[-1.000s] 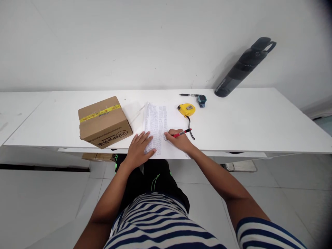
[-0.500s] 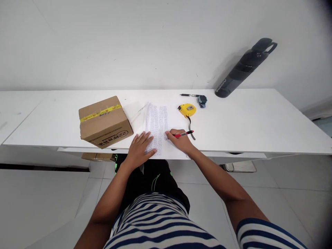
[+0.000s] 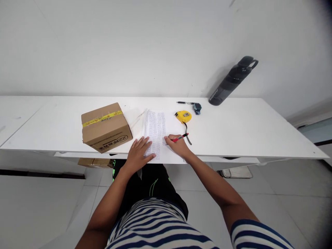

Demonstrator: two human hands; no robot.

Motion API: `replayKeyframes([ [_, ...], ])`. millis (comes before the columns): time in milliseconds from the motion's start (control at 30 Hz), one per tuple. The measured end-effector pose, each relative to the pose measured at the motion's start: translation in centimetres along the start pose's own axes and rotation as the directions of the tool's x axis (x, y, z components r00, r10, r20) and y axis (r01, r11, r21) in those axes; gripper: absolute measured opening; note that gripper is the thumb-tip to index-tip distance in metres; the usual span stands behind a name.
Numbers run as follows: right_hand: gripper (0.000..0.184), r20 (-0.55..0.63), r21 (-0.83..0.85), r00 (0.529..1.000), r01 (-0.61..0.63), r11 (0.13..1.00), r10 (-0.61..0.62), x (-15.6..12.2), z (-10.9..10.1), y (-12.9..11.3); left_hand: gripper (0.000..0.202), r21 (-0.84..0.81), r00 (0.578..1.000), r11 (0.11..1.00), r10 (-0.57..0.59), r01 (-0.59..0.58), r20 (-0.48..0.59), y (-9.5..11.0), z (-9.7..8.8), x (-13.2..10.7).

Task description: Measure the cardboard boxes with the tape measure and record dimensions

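A sheet of paper (image 3: 157,124) covered in columns of small handwriting lies at the table's front edge. Spread flat, my left hand (image 3: 139,153) presses on the sheet's lower left part. My right hand (image 3: 178,144) rests on the right side of the paper, its fingers closed round a red pen (image 3: 181,137) with a black end. The pen's tip is hidden behind the fingers, so I cannot tell whether it touches the sheet. Just beyond my right hand sits a yellow tape measure (image 3: 183,116) with a black strap.
On the white table (image 3: 233,131), a cardboard box (image 3: 106,126) with yellow tape stands left of the paper. A black pen (image 3: 184,102) and a dark watch (image 3: 197,108) lie at the back. A dark bottle (image 3: 230,83) stands near the wall, back right.
The camera view has shifted, so the table and its things appear slightly lower. Both hands keep their places on the paper; the right still grips the red pen, now at a slightly steeper angle.
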State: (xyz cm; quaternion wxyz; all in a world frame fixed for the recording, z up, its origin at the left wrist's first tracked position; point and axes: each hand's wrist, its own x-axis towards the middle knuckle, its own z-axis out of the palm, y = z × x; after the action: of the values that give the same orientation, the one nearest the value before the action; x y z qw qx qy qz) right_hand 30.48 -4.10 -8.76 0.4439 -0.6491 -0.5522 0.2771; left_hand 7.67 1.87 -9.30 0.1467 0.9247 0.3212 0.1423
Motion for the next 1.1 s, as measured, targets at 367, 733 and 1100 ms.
replayKeyframes([
  [367, 0.052, -0.115, -0.756, 0.964, 0.070, 0.650, -0.238, 5.7, -3.1, -0.1, 0.056, -0.112, 0.988, 0.992, -0.074, 0.059, -0.133, 0.2, -0.5, -0.5],
  [733, 0.050, -0.377, -0.494, 0.910, -0.356, 0.793, 0.174, 7.9, -6.2, 2.1, 0.032, -0.401, 0.780, 0.911, -0.316, 0.091, -0.541, 0.0, -5.0, -6.0],
  [1100, 0.055, 0.140, -0.100, 0.820, 0.570, 0.816, -0.555, 12.2, 3.5, -15.8, 0.084, -0.831, 0.616, 0.510, -0.735, 0.224, -0.284, -6.9, -12.3, -5.2],
])
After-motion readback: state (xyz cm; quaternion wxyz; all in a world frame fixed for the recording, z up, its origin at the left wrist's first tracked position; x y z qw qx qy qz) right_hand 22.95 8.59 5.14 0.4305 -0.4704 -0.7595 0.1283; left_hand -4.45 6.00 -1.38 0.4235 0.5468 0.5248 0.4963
